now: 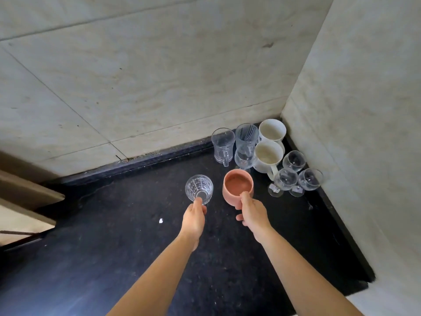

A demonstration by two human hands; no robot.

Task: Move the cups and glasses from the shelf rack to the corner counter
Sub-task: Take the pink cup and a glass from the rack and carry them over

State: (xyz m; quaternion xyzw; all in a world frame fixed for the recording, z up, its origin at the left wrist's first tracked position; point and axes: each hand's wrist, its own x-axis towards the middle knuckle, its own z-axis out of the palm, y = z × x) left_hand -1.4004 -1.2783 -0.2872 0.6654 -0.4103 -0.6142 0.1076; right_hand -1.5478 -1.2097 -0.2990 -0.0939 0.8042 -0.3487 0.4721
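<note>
My left hand [194,218] pinches the near rim of a clear patterned glass [198,188] over the black corner counter [118,236]. My right hand [251,215] grips a terracotta cup [237,185] by its near rim, thumb inside. Whether either stands on the counter, I cannot tell. Behind them in the corner stand a clear glass mug [222,143], a tall striped glass [246,135], two white cups [272,131] [267,156] and several stemmed glasses [293,161].
Pale stone walls [148,87] meet at the corner on the far and right sides. A wooden edge [27,190] juts in at the left. A small white speck [160,221] lies on the counter to the left of my hands.
</note>
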